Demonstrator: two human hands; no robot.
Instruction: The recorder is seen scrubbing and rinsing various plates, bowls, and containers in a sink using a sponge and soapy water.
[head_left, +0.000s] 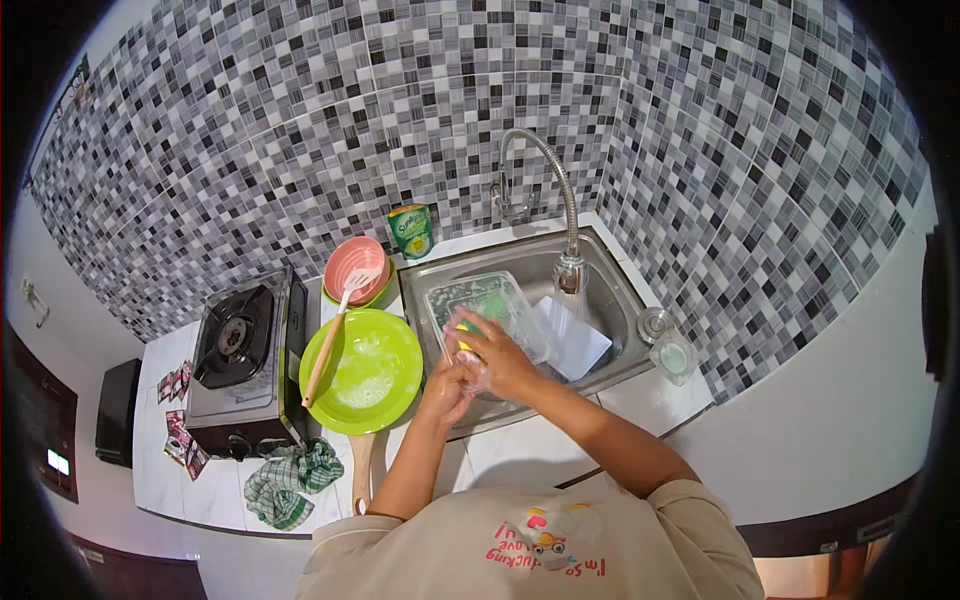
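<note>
Over the steel sink (630, 330), my left hand (448, 390) grips the near corner of a clear plastic container (491, 289) wet with suds. My right hand (499, 356) presses a yellow and green sponge (466, 337), partly hidden by its fingers, against that container. Water runs from the flexible faucet (570, 274) onto a white rectangular item (576, 337) in the basin. Left of the sink sits a soapy lime-green pan (379, 360) with a wooden handle. A spatula (328, 356) with a white slotted head lies across the pan and a pink bowl (345, 259).
A gas stove (240, 397) stands at the left, with a checked cloth (281, 487) and sachets (180, 442) nearby. A green dish soap pouch (411, 231) leans by the tiled wall. Clear glassware (673, 358) rests at the sink's right edge.
</note>
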